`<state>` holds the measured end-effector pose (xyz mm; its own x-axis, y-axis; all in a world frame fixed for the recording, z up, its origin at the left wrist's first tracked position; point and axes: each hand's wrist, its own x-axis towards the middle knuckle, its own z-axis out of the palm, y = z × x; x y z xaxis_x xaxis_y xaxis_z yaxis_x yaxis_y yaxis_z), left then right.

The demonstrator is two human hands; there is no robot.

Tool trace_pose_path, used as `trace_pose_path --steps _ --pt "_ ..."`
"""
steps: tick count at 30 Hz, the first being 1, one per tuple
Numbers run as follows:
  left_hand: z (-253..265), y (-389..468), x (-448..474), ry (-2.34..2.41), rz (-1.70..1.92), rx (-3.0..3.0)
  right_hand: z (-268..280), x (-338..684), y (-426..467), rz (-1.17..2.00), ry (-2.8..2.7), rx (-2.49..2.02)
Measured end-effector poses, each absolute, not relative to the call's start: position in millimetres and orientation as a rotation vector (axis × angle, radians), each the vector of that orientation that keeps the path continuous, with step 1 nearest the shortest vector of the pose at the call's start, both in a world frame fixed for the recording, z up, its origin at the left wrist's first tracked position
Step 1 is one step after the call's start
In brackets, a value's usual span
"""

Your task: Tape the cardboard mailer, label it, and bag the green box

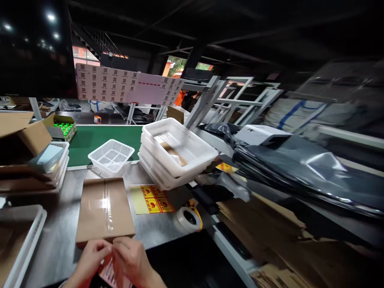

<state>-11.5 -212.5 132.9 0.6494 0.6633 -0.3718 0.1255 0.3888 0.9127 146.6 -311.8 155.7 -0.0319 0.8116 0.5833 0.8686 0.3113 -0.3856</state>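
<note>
Sealed cardboard box (pixel 103 210) lies flat on the grey steel table (pixel 57 240), near the table's front edge. Long axis runs away from the camera, slightly tilted right at the far end; the clear tape seam down the middle follows the same line. Near short edge of the box sits right at the fingertips.

Both hands are together at the bottom of frame, meeting just in front of the box's near edge. Left hand (pixel 90 260) and right hand (pixel 133 260) pinch a small pink-and-white printed label (pixel 108 272) between them, fingers curled in, thumbs on top. Label is mostly hidden, so can't tell its print or which way it faces. Wrists come in from the bottom edge, angled toward each other.

Room around the box: bare table to the left up to a white tray (pixel 21 240) at the lower left corner. Right of the box, touching or just beside it, a sheet of yellow-and-red stickers (pixel 151 199). Beyond that, a tape roll (pixel 189 219) near the table's right edge. Behind the box, a small white mesh basket (pixel 111 155) sits close to its far edge, and a stack of larger white baskets (pixel 177 156) stands tilted to the right. Green conveyor belt (pixel 99 140) runs behind those.
</note>
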Motion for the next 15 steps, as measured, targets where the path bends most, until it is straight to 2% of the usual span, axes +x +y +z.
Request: trace_pose_path --steps 7,15 --pt "133.1 -217.8 -19.1 0.746 0.183 0.827 157.6 148.2 -315.4 0.162 -1.776 -1.358" --pt "123.2 -221.1 -19.2 0.798 0.288 1.277 147.8 153.7 -329.8 -0.076 -1.946 -1.313"
